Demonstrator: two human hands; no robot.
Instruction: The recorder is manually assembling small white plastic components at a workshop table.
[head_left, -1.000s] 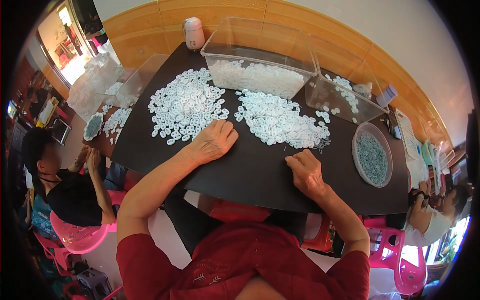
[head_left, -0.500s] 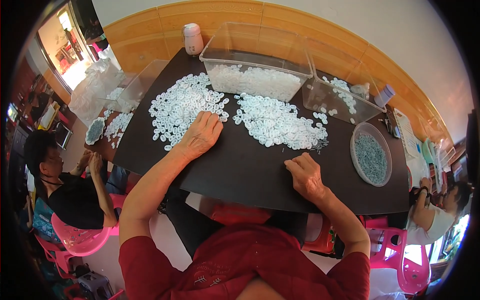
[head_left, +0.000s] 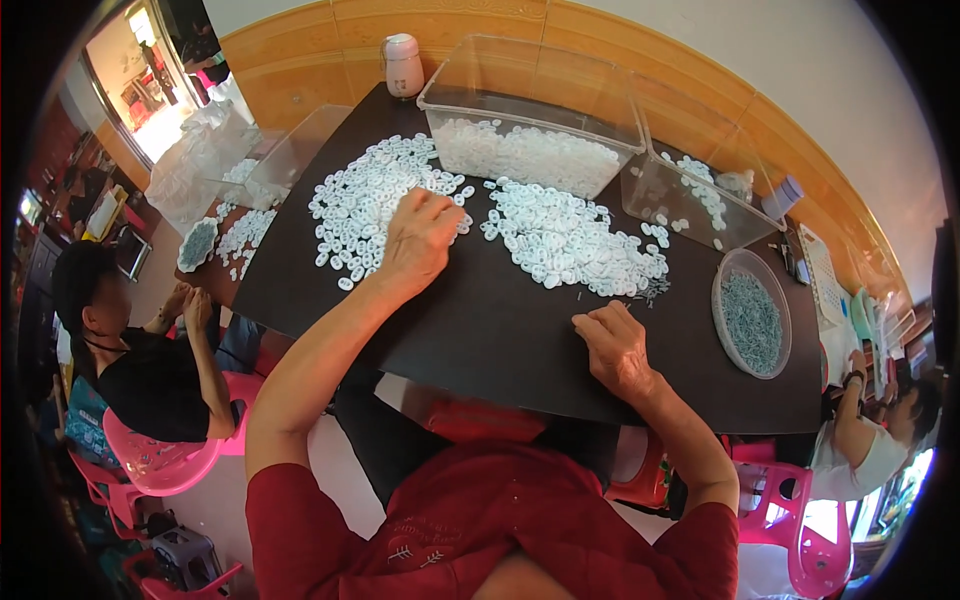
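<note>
The left fingers (head_left: 432, 207) are bent over the near right edge of a heap of white ovals, the left pile (head_left: 370, 190); from where I stand I can't tell whether they pinch one. The left hand (head_left: 418, 245) hides part of that edge. The right fingers (head_left: 600, 318) are curled in toward the thumb, and whether anything sits between them I can't tell either. The right hand (head_left: 615, 350) is low over the dark counter (head_left: 480, 330), just on the person's side of a second heap of ovals, the right pile (head_left: 560, 235).

A few grey pins (head_left: 655, 289) lie at that pile's near right corner, close to the right hand. Farther right, a clear round bowl (head_left: 738, 259) holds many more. Behind the piles stands a clear bin (head_left: 540, 127) partly filled with ovals; beside it, another bin (head_left: 665, 215) shows fewer. A pink flask (head_left: 403, 70) stands at the back left, a purple bottle (head_left: 783, 197) at the back right. Co-workers sit on either side.
</note>
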